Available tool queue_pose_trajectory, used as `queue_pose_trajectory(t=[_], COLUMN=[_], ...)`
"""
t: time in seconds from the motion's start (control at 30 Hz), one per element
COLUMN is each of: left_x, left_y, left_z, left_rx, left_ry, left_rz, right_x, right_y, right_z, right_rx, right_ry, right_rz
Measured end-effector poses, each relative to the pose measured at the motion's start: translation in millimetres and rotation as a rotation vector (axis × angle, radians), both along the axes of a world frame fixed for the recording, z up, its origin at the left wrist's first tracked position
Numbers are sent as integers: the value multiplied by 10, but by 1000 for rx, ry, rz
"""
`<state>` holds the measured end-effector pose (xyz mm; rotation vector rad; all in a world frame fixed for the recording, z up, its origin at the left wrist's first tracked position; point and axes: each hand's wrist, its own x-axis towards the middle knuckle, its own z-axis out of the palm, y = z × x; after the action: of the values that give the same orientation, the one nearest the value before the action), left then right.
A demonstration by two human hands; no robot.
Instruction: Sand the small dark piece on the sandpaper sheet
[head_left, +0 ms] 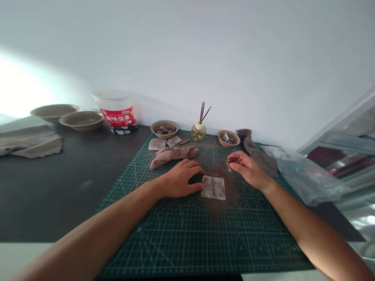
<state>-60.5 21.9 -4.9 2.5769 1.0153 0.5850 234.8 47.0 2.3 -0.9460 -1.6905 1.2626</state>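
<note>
- On the green gridded cutting mat [187,246], a square sheet [213,187], apparently sandpaper, lies flat between the hands.
- The left hand [184,177] rests palm down, thumb and fingers apart, the thumb touching the sheet's left edge; the right hand [244,168] pinches a small greyish fragment [228,166] above the mat, beyond the sheet's right edge.
- With only that thumb at one edge, the sheet could skid or curl under a sideways push.
- So small a piece could slip from the fingertips, especially if they are dusty, or bring them against the grit.
- Reddish-brown powder around the sheet could smear wider if a wrist drags through it.
- The sheet is pale, streaked brown and roughly square; the fragment's exact outline is too small to tell.
- Behind, a round, smooth beige bowl [161,136] holds angular shards [165,130]; a soft brown cloth [172,155] lies bunched lengthwise, and a clear glass reed diffuser [198,133] stands upright.
- At right, a crinkled clear plastic bag [307,175] overlaps the dark surface [331,218].
</note>
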Motion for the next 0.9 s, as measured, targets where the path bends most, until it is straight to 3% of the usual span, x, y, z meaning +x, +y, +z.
queue_pose_trajectory(t=[0.13, 0.27, 0.37, 0.5, 0.6, 0.7, 0.8, 0.9], left_x=[25, 63, 84, 150, 292, 494, 693, 863], left_y=[9, -75, -146, -325, -696, -1315, -1982, -2463], left_z=[-25, -11, 35, 155, 258, 330, 394, 492], left_rx=[79, 150, 186, 214, 211, 171, -37, -158], left_ry=[9, 27, 14, -87, -222, -352, -588, -688], left_rz=[29, 40, 92, 229, 324, 349, 237, 106], right_x=[-120, -314, -405, -421, -388, -360, -358, -371], right_y=[76, -30, -261, -778, -1287, -1839, -2352, -2749], right_z=[-5, 53, 127, 210, 218, 198, 199, 246], right_rx=[-32, -66, -94, -110, -109, -99, -92, -64], right_ry=[177, 351, 465, 603, 685, 746, 848, 927], right_rz=[-22, 7, 54, 85, 79, 47, -8, -49])
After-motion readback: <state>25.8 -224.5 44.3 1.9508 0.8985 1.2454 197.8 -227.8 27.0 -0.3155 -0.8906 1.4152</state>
